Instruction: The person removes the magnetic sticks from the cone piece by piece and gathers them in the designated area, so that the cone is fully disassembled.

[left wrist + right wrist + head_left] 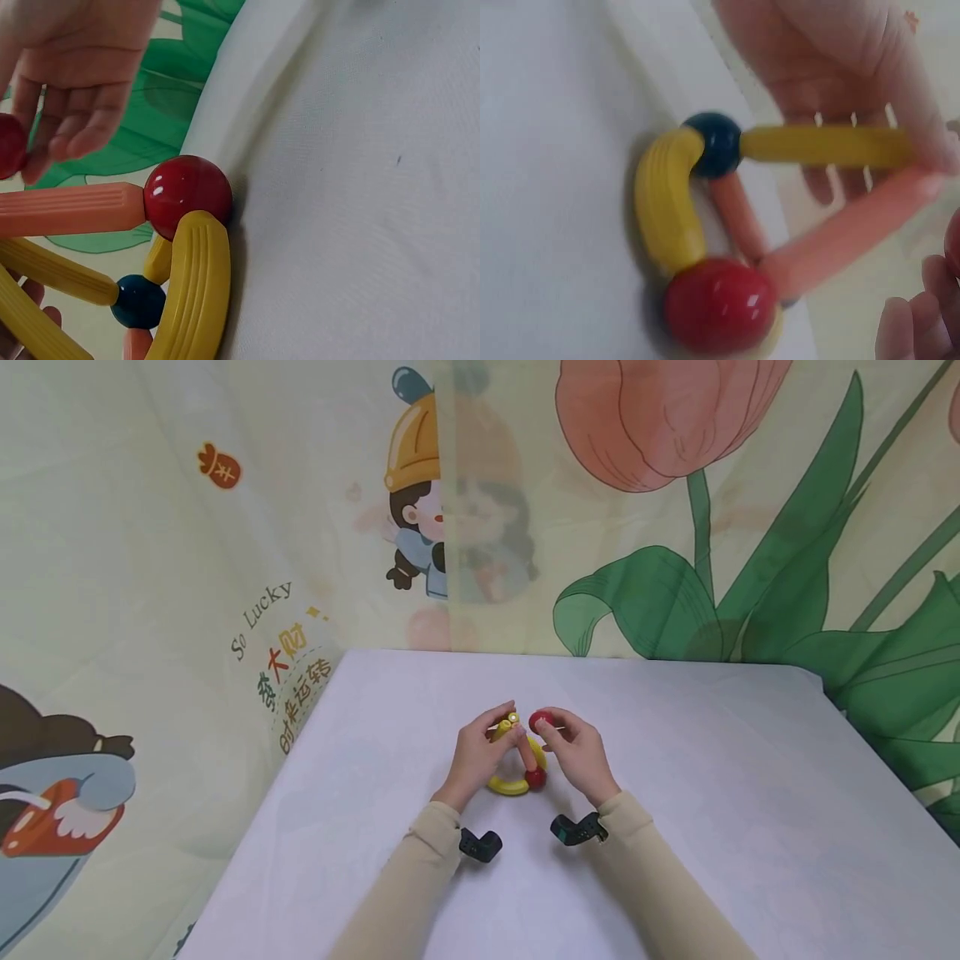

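A frame of rods and balls stands on the table between the hands. My left hand holds the upper ends of a yellow rod and an orange rod together. Lower down, the orange rod joins a red ball, and the yellow rod joins a blue ball. A curved yellow rod runs along the base from that red ball. My right hand pinches a second red ball, just right of the held rod ends and apart from them.
A white cloth covers the table. Behind it hangs a printed curtain with a tulip and cartoon figures. Each wrist wears a small black camera, the left one and the right one both low over the cloth.
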`<move>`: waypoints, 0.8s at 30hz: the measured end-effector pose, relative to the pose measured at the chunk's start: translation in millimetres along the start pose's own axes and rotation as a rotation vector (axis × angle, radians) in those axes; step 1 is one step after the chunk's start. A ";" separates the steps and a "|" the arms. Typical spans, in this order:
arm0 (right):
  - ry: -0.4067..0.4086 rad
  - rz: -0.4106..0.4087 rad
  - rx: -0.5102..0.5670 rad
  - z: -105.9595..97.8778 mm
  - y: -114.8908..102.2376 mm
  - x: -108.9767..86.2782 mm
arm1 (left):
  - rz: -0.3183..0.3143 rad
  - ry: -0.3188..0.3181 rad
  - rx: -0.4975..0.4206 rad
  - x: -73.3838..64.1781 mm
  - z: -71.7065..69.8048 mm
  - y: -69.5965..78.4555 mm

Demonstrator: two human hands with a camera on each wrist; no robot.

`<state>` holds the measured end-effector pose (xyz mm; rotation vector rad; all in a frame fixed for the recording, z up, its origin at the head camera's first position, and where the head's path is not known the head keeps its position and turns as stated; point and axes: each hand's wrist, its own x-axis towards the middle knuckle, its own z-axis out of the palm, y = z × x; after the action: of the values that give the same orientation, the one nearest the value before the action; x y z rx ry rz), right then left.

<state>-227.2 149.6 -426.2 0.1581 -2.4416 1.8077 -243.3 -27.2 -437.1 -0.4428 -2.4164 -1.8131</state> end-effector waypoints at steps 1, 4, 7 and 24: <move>0.007 0.008 -0.011 -2.6 2.8 0.3 | 0.014 0.003 -0.001 0.3 0.2 0.4; 0.032 0.038 -0.046 -11.4 12.3 1.7 | 0.040 0.015 0.002 1.0 0.6 1.8; 0.062 0.081 -0.099 -22.0 22.5 2.7 | 0.046 0.022 0.016 1.0 1.4 2.5; 0.109 0.286 -0.209 -61.4 63.0 46.2 | -0.006 0.022 0.066 -9.1 0.0 -5.8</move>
<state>-280.8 225.5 -461.4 -0.3134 -2.6612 1.5882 -236.2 -30.4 -444.7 -0.4083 -2.4569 -1.7254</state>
